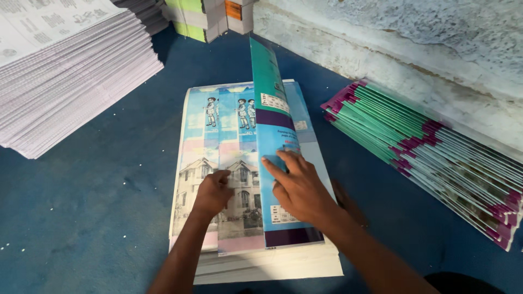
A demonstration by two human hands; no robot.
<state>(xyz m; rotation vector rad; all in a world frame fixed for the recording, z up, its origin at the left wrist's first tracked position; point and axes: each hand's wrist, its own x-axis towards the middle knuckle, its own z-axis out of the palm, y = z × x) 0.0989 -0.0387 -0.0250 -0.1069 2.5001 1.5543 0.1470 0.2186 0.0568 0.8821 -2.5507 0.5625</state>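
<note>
Centre of the frame: a glossy printed cover sheet (275, 152), teal at the top, blue in the middle, a purple band at the bottom, folded up along its long crease so that one half stands nearly on edge. Lying beneath it, a pile of flat cover sheets (218, 163) printed with cartoon children above and a grey house below, on pale blue and pink. Under those, a thick block of white pages (272, 267), cut edges showing at the lower centre.

Right hand (298, 188) pressed flat on the blue panel of the folded cover, fingers spread and open, gripping nothing, palm bearing down. Left hand (213, 190) loosely curled, knuckles resting on the house picture just left of the fold; whether anything is pinched under it cannot be told. Small white label boxes on the cover, too small to make out.

Right side of the frame: a fanned row of finished booklets (430, 147), green covers with magenta spines, cut off at the right edge. Upper left: a tall stack of white printed sheets (65, 76), edges slightly ragged. Top centre: bound stacks with green and orange edges (207, 16), partly cropped. Below everything, a blue surface (81, 218), matt and speckled. Upper right: a rough whitewashed wall (408, 38).
</note>
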